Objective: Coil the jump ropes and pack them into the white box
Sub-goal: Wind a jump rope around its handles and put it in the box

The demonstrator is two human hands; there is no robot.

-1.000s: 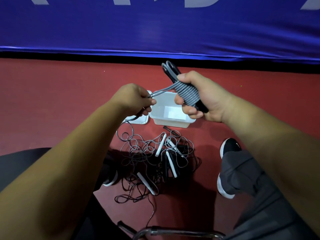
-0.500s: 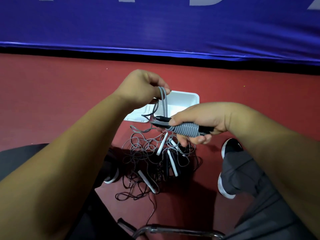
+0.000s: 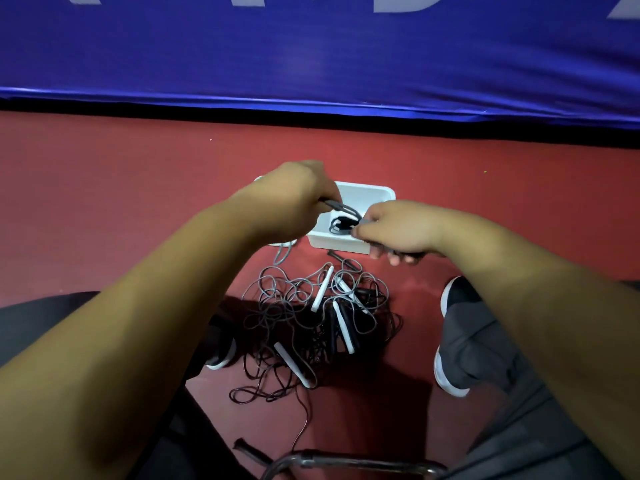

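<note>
Blue banner (image 3: pixel 311 64) along the back, red floor (image 3: pixel 104 202) below it; neither bears on the step. Tangled pile (image 3: pixel 311 317) of cords and white handles lies on the floor, just nearer than the white box (image 3: pixel 375 194); much is uncoiled, so I judge the task early. Both hands hover over the box: left hand (image 3: pixel 294 202) has its fingers curled round a grey stretch of the jump rope (image 3: pixel 341 207); right hand (image 3: pixel 398 230) is clenched on the wound part of the same rope.

Step, as I read it: secure the loose end, lower the bundle in. Hold the right fist tight so the turns cannot spring; feed the tail snug, no slack loop; lift the strand trailing toward the pile clear first.

Hidden: the box's left wall, behind the left hand; a flat white piece under that wrist, lid or not, cannot tell; the bundle, mostly inside the right fist; whether the dark loop lies in the box or hangs above it, unclear.
</note>
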